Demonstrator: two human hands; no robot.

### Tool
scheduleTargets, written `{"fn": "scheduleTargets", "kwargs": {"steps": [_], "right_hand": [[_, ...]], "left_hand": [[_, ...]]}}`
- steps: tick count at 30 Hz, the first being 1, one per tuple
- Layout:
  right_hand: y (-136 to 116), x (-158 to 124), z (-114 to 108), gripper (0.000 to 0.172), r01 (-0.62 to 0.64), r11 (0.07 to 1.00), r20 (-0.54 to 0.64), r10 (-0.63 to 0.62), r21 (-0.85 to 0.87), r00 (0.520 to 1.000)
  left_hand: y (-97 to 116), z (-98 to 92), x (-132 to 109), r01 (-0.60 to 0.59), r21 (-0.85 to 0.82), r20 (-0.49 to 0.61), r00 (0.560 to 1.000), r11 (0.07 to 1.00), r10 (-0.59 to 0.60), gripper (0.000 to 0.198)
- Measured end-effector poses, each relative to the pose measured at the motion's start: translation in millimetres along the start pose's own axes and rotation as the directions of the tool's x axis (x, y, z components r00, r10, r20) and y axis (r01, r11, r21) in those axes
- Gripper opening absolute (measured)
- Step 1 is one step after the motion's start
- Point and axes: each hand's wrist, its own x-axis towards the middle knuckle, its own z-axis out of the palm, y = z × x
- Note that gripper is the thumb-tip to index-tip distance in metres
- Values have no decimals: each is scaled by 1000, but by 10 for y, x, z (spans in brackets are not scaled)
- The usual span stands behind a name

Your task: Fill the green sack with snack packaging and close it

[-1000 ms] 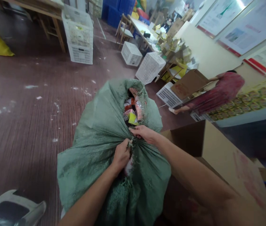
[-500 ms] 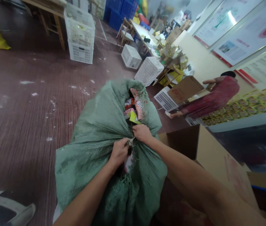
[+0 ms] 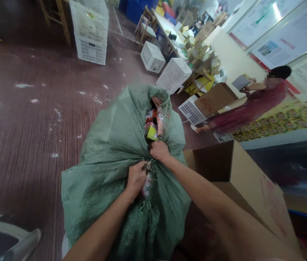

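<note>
A large green woven sack [image 3: 110, 145] stands upright in front of me, its frayed mouth drawn together at the middle. My left hand [image 3: 137, 177] is closed on one gathered edge of the mouth. Just above it and to the right, my right hand [image 3: 159, 150] grips the opposite edge in a fist. Colourful printed packets [image 3: 151, 130] show through the gap beyond my hands. A pale, pinkish packet [image 3: 146, 186] peeks out of a smaller gap on the near side. Most of the contents are hidden by the cloth.
An open cardboard box [image 3: 257, 188] stands close on the right. Stacked white crates [image 3: 90, 47] are at the back left, and a grey plastic stool [image 3: 9, 235] at the lower left. A person in red [image 3: 254, 101] works beside another cardboard box [image 3: 216, 98].
Both hands keep their hold on the sack's mouth and have shifted only slightly. The person in red has straightened up somewhat and now holds a small box.
</note>
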Motion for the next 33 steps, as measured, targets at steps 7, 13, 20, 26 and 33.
{"fn": "scheduleTargets", "kwargs": {"steps": [7, 13, 20, 26, 33], "right_hand": [[198, -324, -204, 38, 40, 933, -192, 31, 357, 981], [148, -892, -188, 35, 266, 326, -336, 180, 907, 925], [88, -874, -144, 48, 233, -155, -239, -24, 960, 971], [27, -802, -217, 38, 158, -238, -167, -19, 958, 986], [-4, -694, -242, 52, 118, -401, -77, 117, 908, 990]], "left_hand": [[423, -187, -26, -26, -65, 71, 997, 998, 30, 29], [1065, -362, 245, -125, 126, 116, 987, 984, 110, 26], [1240, -246, 710, 175, -1, 241, 956, 985, -170, 13], [1270, -198, 740, 15, -181, 391, 918, 983, 59, 21], [1147, -217, 371, -192, 286, -39, 976, 939, 212, 39]]}}
